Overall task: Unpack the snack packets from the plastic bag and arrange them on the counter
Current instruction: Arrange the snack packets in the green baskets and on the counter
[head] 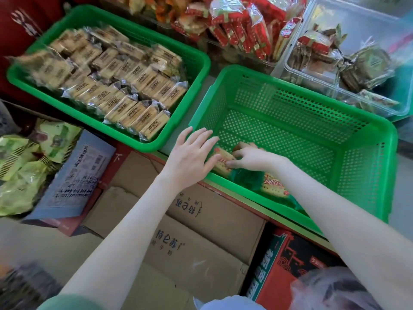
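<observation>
A green perforated basket [312, 135] stands at the right, with a few biscuit packets along its near wall. My right hand [248, 156] reaches inside and grips one biscuit packet [223, 161] near the basket's near-left corner. My left hand [192, 156] rests with straight fingers over the basket's left rim, touching the same packet. A second packet [273, 185] in a green wrapper lies by my right forearm. A translucent plastic bag [330, 289] shows at the bottom right, blurred.
Another green basket [196, 54] at the left holds several tan biscuit packets. Behind are red snack packets [241, 23] and a clear tub [348, 32] of dark packets. Cardboard boxes [190, 231] lie below the counter, with green bags [26, 162] at the far left.
</observation>
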